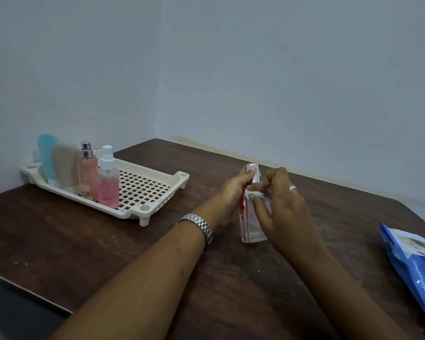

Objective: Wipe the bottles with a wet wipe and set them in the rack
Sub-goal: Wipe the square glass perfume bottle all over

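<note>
Near the table's [341, 192] far edge, the clear bottle [253, 227] is gripped at its top by the left hand [232, 192], steadied for the right hand's [284, 209] pinched wet wipe [252, 195].

My counter [133, 253] is a dark brown wooden top, scuffed and flecked with pale specks, and it is set into the corner where two walls meet. On its far left a cream plastic rack [145, 190] stands on short legs, and at the right edge lies a blue packet [412, 261], partly cut off from view. Well apart from both, near the middle, the clear bottle [252, 227] with red print is upright in my left hand [231, 192], its base down at the counter, though I cannot tell whether it touches.
</note>
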`<state>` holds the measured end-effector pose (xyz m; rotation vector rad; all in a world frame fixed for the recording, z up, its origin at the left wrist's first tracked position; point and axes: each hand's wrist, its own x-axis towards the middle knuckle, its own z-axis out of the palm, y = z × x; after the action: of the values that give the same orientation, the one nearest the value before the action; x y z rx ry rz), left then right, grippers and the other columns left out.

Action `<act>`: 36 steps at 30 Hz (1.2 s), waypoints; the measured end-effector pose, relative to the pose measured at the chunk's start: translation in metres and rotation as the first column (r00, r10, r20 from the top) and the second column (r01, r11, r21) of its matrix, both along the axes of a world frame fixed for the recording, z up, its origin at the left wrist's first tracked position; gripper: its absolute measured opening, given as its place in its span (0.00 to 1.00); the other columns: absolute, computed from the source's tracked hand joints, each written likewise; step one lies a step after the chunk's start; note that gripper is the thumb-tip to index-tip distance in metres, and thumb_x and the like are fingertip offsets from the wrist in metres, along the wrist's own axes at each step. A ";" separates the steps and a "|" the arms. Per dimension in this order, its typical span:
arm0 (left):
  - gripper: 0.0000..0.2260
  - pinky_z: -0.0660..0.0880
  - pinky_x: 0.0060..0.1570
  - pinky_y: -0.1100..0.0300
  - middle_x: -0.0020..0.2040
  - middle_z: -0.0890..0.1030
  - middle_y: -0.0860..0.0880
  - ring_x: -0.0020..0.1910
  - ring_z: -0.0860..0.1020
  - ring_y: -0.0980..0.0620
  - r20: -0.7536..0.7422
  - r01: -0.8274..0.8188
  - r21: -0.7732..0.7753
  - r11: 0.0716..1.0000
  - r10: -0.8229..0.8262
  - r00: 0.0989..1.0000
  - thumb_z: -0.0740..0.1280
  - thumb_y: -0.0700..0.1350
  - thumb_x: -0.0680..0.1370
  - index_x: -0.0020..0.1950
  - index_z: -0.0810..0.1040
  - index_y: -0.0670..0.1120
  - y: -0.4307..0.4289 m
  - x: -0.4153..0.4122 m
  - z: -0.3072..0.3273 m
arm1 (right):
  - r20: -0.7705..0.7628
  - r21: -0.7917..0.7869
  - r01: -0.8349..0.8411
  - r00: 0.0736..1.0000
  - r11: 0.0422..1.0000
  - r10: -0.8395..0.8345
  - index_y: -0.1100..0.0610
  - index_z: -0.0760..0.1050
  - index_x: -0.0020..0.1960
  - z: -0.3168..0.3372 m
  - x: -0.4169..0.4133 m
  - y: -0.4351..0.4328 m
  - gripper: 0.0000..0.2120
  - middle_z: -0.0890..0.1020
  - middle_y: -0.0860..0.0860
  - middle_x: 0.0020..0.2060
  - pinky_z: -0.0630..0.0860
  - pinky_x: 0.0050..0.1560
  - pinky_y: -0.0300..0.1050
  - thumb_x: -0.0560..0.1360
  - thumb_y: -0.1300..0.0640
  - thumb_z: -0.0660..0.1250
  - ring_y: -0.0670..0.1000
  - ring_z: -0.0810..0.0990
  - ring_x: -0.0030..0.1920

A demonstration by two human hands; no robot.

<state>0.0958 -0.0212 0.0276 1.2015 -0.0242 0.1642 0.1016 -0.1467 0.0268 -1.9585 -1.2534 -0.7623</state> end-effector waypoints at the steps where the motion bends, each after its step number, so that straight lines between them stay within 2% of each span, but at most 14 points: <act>1: 0.09 0.74 0.39 0.60 0.37 0.77 0.48 0.36 0.76 0.52 -0.004 -0.009 0.000 1.000 0.009 1.000 0.55 0.49 0.83 0.49 0.73 0.49 0.000 -0.001 0.000 | 0.013 -0.038 -0.002 1.000 0.999 0.002 0.50 0.61 0.49 -0.002 -0.001 -0.003 0.13 0.76 0.52 0.41 0.75 0.37 0.48 0.75 0.61 0.65 0.51 0.76 0.41; 4: 0.09 0.73 0.40 0.58 0.38 0.77 0.48 0.37 0.76 0.51 -0.017 -0.019 0.020 1.000 0.020 1.000 0.55 0.49 0.83 0.51 0.72 0.47 0.001 -0.001 -0.001 | 0.055 -0.087 0.015 0.998 0.996 -0.010 0.49 0.60 0.48 -0.004 0.001 -0.010 0.15 0.75 0.49 0.39 0.74 0.34 0.42 0.74 0.61 0.66 0.49 0.76 0.39; 6: 0.10 0.74 0.43 0.57 0.37 0.81 0.50 0.38 0.78 0.51 -0.012 -0.017 0.049 0.999 0.018 1.000 0.55 0.50 0.83 0.53 0.72 0.47 0.002 0.000 -0.002 | 0.039 -0.034 0.047 0.998 0.998 -0.045 0.48 0.60 0.49 -0.002 0.008 -0.012 0.16 0.75 0.47 0.40 0.74 0.35 0.39 0.74 0.62 0.67 0.49 0.77 0.41; 9: 0.10 0.74 0.47 0.55 0.41 0.81 0.48 0.41 0.78 0.50 -0.002 -0.010 0.035 0.999 0.010 1.000 0.55 0.51 0.83 0.54 0.72 0.47 0.003 0.001 -0.003 | 0.004 0.029 0.068 0.998 0.997 -0.068 0.47 0.61 0.50 -0.001 0.011 -0.008 0.16 0.77 0.47 0.41 0.76 0.37 0.42 0.75 0.62 0.66 0.50 0.78 0.44; 11: 0.10 0.75 0.45 0.56 0.41 0.79 0.47 0.40 0.78 0.50 0.004 0.002 0.027 1.000 -0.002 1.000 0.55 0.51 0.82 0.55 0.72 0.47 0.003 0.001 -0.002 | 0.017 0.024 0.062 0.998 0.998 -0.062 0.48 0.62 0.51 -0.004 0.007 -0.004 0.14 0.78 0.50 0.42 0.76 0.36 0.42 0.75 0.60 0.66 0.49 0.77 0.43; 14: 0.10 0.75 0.39 0.58 0.35 0.80 0.49 0.35 0.79 0.52 0.000 0.017 0.016 1.000 -0.017 1.000 0.55 0.51 0.82 0.51 0.73 0.49 0.003 0.000 -0.001 | 0.046 -0.017 0.043 0.998 0.999 -0.042 0.51 0.65 0.51 -0.006 0.001 -0.002 0.10 0.77 0.50 0.42 0.74 0.35 0.40 0.76 0.58 0.65 0.48 0.76 0.40; 18: 0.11 0.75 0.44 0.55 0.41 0.79 0.47 0.40 0.78 0.50 0.010 -0.003 0.047 0.999 0.002 1.000 0.55 0.51 0.82 0.55 0.73 0.48 0.004 0.003 -0.004 | 0.026 0.030 0.070 0.997 0.997 -0.070 0.48 0.63 0.50 -0.003 0.008 -0.003 0.13 0.76 0.46 0.40 0.73 0.34 0.36 0.75 0.58 0.67 0.48 0.76 0.40; 20: 0.12 0.75 0.46 0.54 0.43 0.79 0.46 0.41 0.78 0.50 0.006 -0.013 0.054 0.998 0.013 1.000 0.55 0.51 0.83 0.59 0.72 0.46 0.003 0.003 -0.004 | -0.007 0.072 0.076 0.997 0.995 -0.076 0.48 0.63 0.51 -0.002 0.010 -0.003 0.14 0.77 0.46 0.41 0.75 0.35 0.38 0.75 0.58 0.67 0.47 0.77 0.42; 23: 0.10 0.76 0.40 0.59 0.41 0.78 0.46 0.38 0.78 0.51 -0.006 0.008 0.021 1.000 -0.007 1.000 0.55 0.51 0.82 0.54 0.71 0.45 0.004 0.003 -0.003 | -0.018 0.030 0.048 0.999 0.998 -0.047 0.48 0.64 0.53 -0.005 0.004 0.000 0.12 0.78 0.49 0.43 0.76 0.38 0.41 0.75 0.57 0.66 0.48 0.77 0.44; 25: 0.10 0.76 0.37 0.60 0.40 0.76 0.46 0.37 0.77 0.51 -0.009 0.016 -0.005 1.000 -0.016 1.000 0.56 0.51 0.82 0.53 0.70 0.45 0.004 0.002 -0.001 | 0.007 -0.005 0.031 0.999 1.000 -0.031 0.51 0.66 0.55 -0.007 0.000 0.003 0.11 0.78 0.50 0.44 0.73 0.38 0.37 0.75 0.56 0.66 0.48 0.76 0.43; 27: 0.10 0.76 0.40 0.58 0.41 0.77 0.46 0.38 0.78 0.51 0.002 0.019 0.005 1.000 -0.019 1.000 0.56 0.51 0.82 0.55 0.71 0.45 0.004 0.004 -0.003 | 0.013 0.008 0.050 0.999 0.999 -0.050 0.51 0.67 0.53 -0.006 0.002 0.001 0.10 0.78 0.48 0.43 0.70 0.36 0.32 0.75 0.56 0.66 0.46 0.76 0.42; 30: 0.11 0.75 0.46 0.53 0.43 0.79 0.46 0.41 0.78 0.48 0.016 0.011 -0.008 1.000 -0.011 1.000 0.55 0.50 0.83 0.55 0.71 0.45 0.002 0.005 -0.004 | -0.167 0.148 0.127 0.981 0.981 -0.101 0.50 0.68 0.48 -0.003 0.014 -0.008 0.10 0.77 0.44 0.39 0.73 0.35 0.29 0.74 0.58 0.69 0.38 0.76 0.39; 32: 0.11 0.75 0.49 0.51 0.44 0.80 0.44 0.41 0.78 0.47 0.029 0.023 -0.024 0.999 -0.022 0.999 0.54 0.51 0.83 0.54 0.69 0.45 0.001 0.006 -0.004 | -0.306 0.214 0.185 0.945 0.959 -0.114 0.51 0.70 0.46 -0.004 0.021 -0.012 0.10 0.77 0.40 0.37 0.70 0.35 0.25 0.73 0.60 0.70 0.33 0.76 0.38; 36: 0.12 0.76 0.46 0.52 0.42 0.80 0.45 0.40 0.79 0.47 0.057 0.011 -0.019 1.000 -0.010 0.998 0.54 0.51 0.83 0.50 0.72 0.45 0.002 0.008 -0.007 | -0.316 0.223 0.169 0.944 0.960 -0.093 0.50 0.74 0.46 -0.009 0.012 -0.008 0.06 0.78 0.38 0.37 0.69 0.35 0.23 0.73 0.57 0.70 0.31 0.76 0.40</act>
<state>0.1039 -0.0188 0.0205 1.1768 -0.0781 0.1891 0.1140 -0.1549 0.0174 -1.8799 -0.8103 -0.6199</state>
